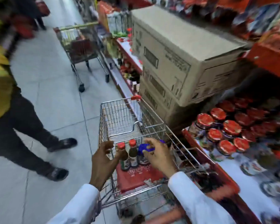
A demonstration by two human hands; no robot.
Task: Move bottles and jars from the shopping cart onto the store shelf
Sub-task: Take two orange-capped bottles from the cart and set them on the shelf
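Left hand (103, 160): fingers spread beside the red-capped bottles (127, 155); wrap one low.
Right hand (157, 153): fingertips curled over the blue-lidded jar (144, 149); seat your grip before lifting.

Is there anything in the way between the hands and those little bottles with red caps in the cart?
Nothing visible. The left hand is open right beside the two red-capped bottles, and the right hand hovers over the blue-capped one. The bottles stand upright in the cart's child seat, uncovered from above. No fingers grip anything yet.
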